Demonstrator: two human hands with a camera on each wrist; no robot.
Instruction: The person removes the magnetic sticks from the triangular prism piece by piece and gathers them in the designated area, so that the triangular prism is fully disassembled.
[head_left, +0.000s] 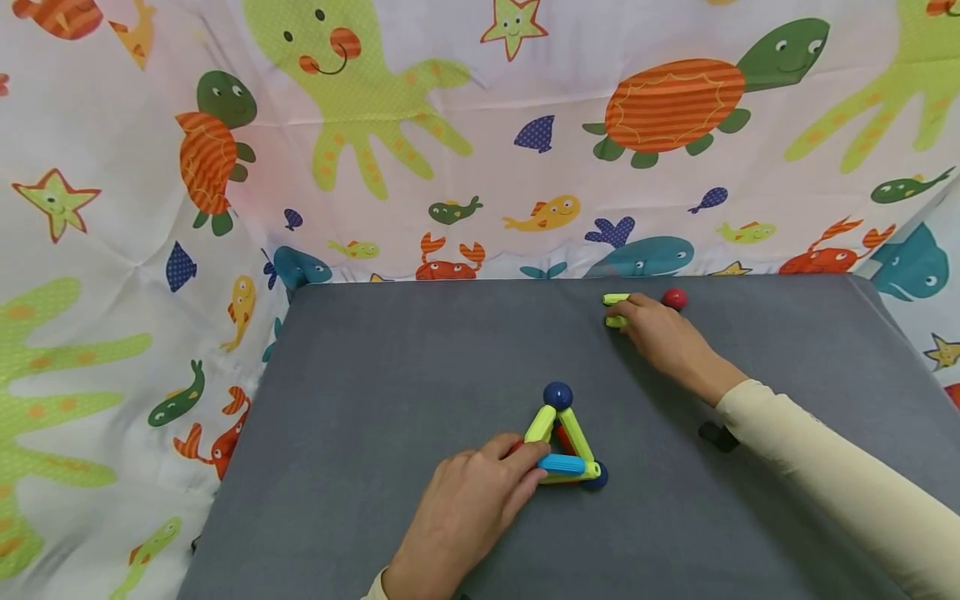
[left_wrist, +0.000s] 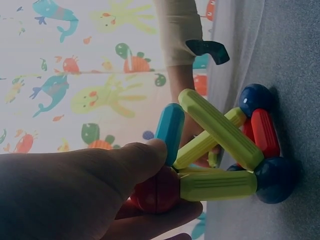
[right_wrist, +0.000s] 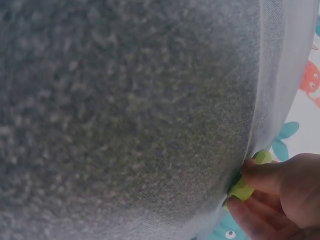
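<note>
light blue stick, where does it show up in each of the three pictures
Head: the light blue stick is below and right of centre, against the left hand.
Left wrist: the light blue stick is near the centre, just above the red ball.
Right wrist: not in it.
Shared landmark: the grey tabletop, seen in all three.

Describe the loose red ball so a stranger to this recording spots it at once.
Find the far edge of the grey cloth-covered table, right of centre. There the bare right hand is at two short yellow-green rods. Beside that hand's back lies the glossy red ball, round and red, unlike those rods.
</note>
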